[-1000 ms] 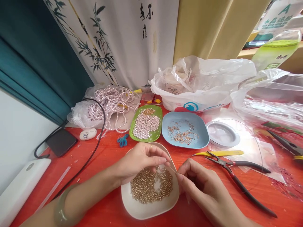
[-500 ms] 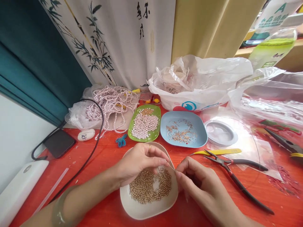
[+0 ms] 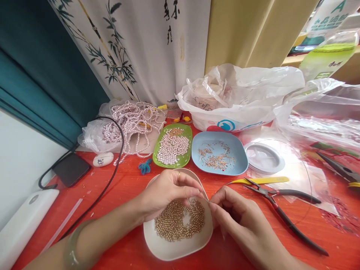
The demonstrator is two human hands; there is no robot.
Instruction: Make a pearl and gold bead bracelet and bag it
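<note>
My left hand [image 3: 173,189] hovers over a cream dish [image 3: 160,253] of small gold beads [image 3: 174,223], its thumb and fingertips pinched together. Facing it at the dish's right rim, my right hand [image 3: 233,210] is closed in a pinch too. A short, thin strand [image 3: 206,200] spans the gap between the two sets of fingertips. It is too fine to tell whether it is wire or thread, and anything smaller at the left fingertips is hidden.
Behind the dish sit a green tray [image 3: 157,162] of pearl beads and a blue tray [image 3: 242,161] of metal pins. Pliers [image 3: 272,198], yellow tweezers [image 3: 270,180] and a wire-like spool [image 3: 281,165] lie right. Pearl strands [image 3: 132,120] and a black cable [image 3: 114,174] are left.
The view has shifted slightly. Both hands keep nearly the same pinched pose over the dish, with the thin strand still between them.
</note>
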